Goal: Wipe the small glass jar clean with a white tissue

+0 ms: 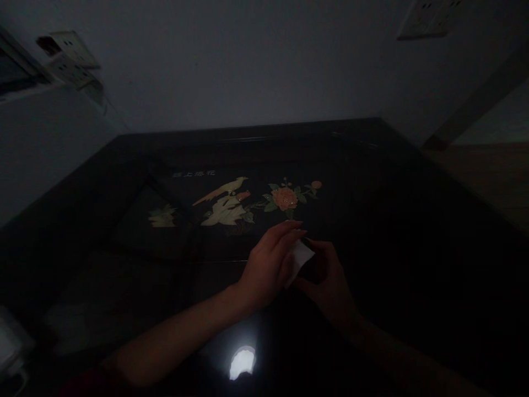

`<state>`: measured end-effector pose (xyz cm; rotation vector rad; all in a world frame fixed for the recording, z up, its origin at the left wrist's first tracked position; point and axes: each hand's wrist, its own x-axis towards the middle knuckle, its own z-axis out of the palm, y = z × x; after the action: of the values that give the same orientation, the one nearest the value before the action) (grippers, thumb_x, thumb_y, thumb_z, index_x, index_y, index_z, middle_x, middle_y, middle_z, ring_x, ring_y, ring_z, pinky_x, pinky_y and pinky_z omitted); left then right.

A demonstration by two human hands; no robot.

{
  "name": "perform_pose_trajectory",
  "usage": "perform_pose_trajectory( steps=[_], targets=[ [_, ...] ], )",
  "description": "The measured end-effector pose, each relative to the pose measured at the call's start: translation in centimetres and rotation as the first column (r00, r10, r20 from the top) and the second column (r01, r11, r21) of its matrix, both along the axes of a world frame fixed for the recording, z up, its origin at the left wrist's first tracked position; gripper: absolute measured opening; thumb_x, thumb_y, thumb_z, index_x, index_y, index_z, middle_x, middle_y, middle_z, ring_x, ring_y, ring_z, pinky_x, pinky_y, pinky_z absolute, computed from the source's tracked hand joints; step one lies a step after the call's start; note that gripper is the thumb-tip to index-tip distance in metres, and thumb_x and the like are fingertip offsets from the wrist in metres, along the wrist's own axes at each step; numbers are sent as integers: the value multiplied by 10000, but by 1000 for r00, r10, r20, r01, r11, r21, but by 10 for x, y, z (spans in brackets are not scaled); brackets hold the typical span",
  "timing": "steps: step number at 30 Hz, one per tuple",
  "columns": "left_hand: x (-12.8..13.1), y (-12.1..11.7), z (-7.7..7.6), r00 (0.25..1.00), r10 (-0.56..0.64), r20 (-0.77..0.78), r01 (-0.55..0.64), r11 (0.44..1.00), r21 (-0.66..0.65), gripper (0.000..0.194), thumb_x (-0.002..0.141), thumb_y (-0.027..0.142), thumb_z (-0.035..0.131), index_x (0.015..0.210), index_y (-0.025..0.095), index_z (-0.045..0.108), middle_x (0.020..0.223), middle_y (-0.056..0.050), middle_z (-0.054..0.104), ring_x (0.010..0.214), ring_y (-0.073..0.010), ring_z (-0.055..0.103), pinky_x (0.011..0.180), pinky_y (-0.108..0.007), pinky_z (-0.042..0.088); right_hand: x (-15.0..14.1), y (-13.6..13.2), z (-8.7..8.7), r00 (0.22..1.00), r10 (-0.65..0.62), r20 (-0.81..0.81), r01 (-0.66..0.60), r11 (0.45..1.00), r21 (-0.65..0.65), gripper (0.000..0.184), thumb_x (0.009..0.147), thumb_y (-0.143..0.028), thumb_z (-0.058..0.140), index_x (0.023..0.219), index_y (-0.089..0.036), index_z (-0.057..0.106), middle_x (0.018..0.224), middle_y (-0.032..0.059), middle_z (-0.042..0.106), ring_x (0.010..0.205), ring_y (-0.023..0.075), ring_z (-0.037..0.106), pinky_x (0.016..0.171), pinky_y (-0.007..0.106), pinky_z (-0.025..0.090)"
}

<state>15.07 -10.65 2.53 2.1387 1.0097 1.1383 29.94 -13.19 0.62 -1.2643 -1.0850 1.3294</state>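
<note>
The scene is very dark. Over a black lacquered table both my hands meet on a small white piece of paper or cloth. My left hand grips its left side with fingers curved over the top. My right hand pinches its right edge from below. The white piece sits just above the table's front part, in front of the inlaid picture.
The tabletop bears an inlaid bird, a pink flower and pale leaves. A bright light reflection shines near the front edge. Wall sockets sit at upper left, another socket plate at upper right.
</note>
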Motion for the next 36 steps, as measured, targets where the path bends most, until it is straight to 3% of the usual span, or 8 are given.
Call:
perform_pose_trajectory(
  steps=[3,6,10,19,21,25,32,36],
  targets=[
    [1,-1,2,997,13,72,-8,998,-67,394,959,319,296,1236,191,545,1299,-108,546,1220,-226,477,1035,-384,356,0,0,0,1000,-12,22,12,1000,-3,621,497,-216,839,1004,-266,484,970,33,639,902,253,635,779,390,518],
    [1,0,4,967,96,235,-18,949,-314,401,954,372,317,1199,193,580,1240,-89,598,1155,-234,534,1013,-375,378,1,1,0,1000,21,4,-21,1000,-11,616,506,-235,841,1007,-265,484,987,40,642,927,260,637,805,404,521],
    [2,7,3,855,211,474,144,781,-607,418,913,431,377,1125,176,631,1129,-81,667,1031,-245,615,921,-361,447,2,1,0,997,82,0,-82,997,-11,603,524,-258,847,1008,-259,486,1020,52,643,962,263,636,831,405,523],
    [8,19,-10,654,495,572,390,427,-816,326,806,307,462,959,113,675,920,-96,719,945,-249,643,863,-345,464,1,7,0,983,130,-132,-132,991,-5,551,534,-243,827,967,-250,488,1017,31,655,951,223,655,821,351,547],
    [8,18,-13,651,508,564,359,449,-818,315,816,321,475,955,114,668,929,-96,714,938,-250,639,851,-346,464,1,8,1,982,136,-130,-137,991,-4,532,547,-236,817,969,-251,494,1016,29,657,961,222,652,834,356,543],
    [7,11,-15,736,410,539,182,647,-741,341,883,370,443,1055,154,642,1019,-73,693,955,-232,625,854,-326,455,2,9,3,990,111,-85,-113,994,-11,535,545,-239,810,981,-248,499,1029,41,655,969,240,651,847,387,540],
    [5,-4,-14,927,123,355,7,939,-345,418,942,407,367,1282,202,495,1396,-82,457,1293,-238,392,1087,-378,262,3,11,-5,1000,2,23,-3,999,37,611,532,-282,827,1035,-241,483,1027,56,647,959,244,647,852,401,532],
    [6,-5,-10,936,108,335,10,943,-331,411,944,385,374,1299,215,492,1405,-71,453,1311,-231,375,1108,-369,226,3,10,-6,999,-6,39,4,999,40,613,526,-277,828,1032,-239,485,1020,56,649,951,245,652,839,399,540]
  ],
)
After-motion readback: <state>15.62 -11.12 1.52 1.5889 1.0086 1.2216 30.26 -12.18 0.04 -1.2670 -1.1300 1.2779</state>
